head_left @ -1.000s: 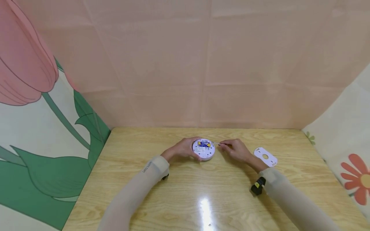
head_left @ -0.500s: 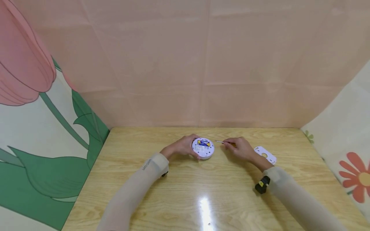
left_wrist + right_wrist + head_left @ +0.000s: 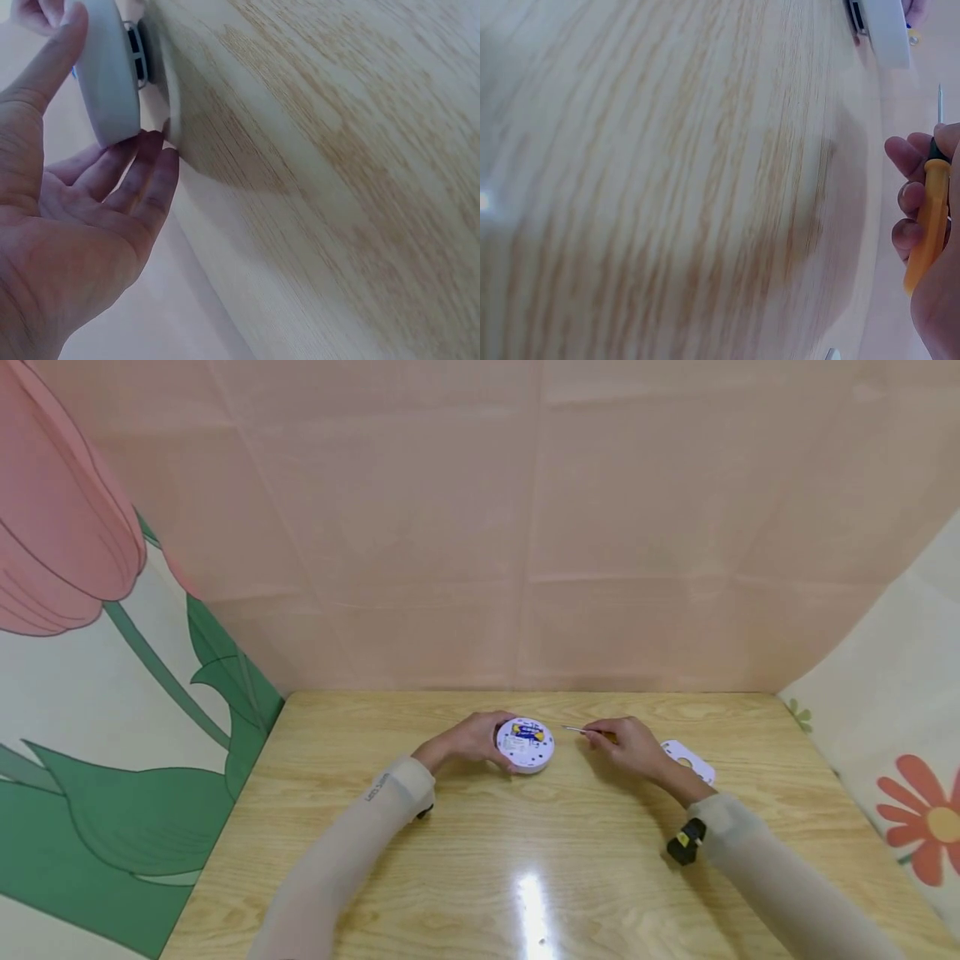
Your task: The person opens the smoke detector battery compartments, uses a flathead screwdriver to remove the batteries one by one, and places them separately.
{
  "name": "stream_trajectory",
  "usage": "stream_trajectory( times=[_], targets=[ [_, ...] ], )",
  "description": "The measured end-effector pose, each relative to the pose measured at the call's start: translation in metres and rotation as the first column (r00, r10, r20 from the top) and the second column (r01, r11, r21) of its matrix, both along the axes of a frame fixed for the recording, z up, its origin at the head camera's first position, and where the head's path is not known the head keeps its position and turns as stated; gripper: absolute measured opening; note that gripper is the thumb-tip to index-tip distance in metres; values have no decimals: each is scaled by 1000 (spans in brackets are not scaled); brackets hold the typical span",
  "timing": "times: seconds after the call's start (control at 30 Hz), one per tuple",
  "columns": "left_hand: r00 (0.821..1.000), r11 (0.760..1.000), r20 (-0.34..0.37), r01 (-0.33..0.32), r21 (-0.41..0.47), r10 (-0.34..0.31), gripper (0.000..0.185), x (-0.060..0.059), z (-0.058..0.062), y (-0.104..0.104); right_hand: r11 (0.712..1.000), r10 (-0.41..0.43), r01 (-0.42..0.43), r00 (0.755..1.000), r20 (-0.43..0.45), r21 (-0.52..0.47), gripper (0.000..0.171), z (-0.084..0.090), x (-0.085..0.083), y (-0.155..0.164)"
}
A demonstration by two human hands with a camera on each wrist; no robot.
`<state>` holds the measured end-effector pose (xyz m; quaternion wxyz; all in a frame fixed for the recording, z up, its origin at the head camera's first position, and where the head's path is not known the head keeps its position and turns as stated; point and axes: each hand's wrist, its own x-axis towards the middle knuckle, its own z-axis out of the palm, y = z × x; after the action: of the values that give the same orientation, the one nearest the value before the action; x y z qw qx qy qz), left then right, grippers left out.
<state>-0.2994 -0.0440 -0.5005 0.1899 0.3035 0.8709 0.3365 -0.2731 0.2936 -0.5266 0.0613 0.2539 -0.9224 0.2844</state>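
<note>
My left hand (image 3: pixel 474 739) holds a round white smoke detector (image 3: pixel 523 758) by its left rim, with the battery side up. Blue and yellow batteries (image 3: pixel 528 732) lie in its open bay. In the left wrist view the thumb is at one edge and the fingertips at another, and a dark slotted part (image 3: pixel 138 56) shows beneath the white body. Right of the detector, my right hand (image 3: pixel 633 750) grips a screwdriver by its orange handle (image 3: pixel 932 210). The screwdriver's thin shaft (image 3: pixel 573 729) points left and its tip is apart from the detector.
A white mounting plate (image 3: pixel 699 766) with a round hole lies on the wooden table (image 3: pixel 480 852), partly behind the right hand and wrist. A pink backdrop (image 3: pixel 420 610) rises at the table's back edge, with flower-printed cloth at both sides.
My right hand has drawn the screwdriver away to the right, off the detector's edge. The left hand and detector have shifted only slightly.
</note>
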Motion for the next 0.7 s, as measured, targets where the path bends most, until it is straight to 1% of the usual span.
stream_trajectory(
  times=[0.23,0.5,0.6,0.7],
  targets=[
    [1000,1000,-14,19,22,-19,93,-1,0,-5,1000,15,-15,1000,-5,-2,21,0,1,1],
    [999,994,13,29,103,-31,86,-2,-2,-13,999,29,-30,999,-25,-12,20,1,2,2],
    [1000,996,-1,15,85,-15,92,-1,-2,-13,1000,31,-31,999,-26,-5,20,1,2,3],
    [999,998,-33,-25,50,26,103,2,0,-9,999,31,-31,999,-26,-5,20,0,1,4]
  ],
)
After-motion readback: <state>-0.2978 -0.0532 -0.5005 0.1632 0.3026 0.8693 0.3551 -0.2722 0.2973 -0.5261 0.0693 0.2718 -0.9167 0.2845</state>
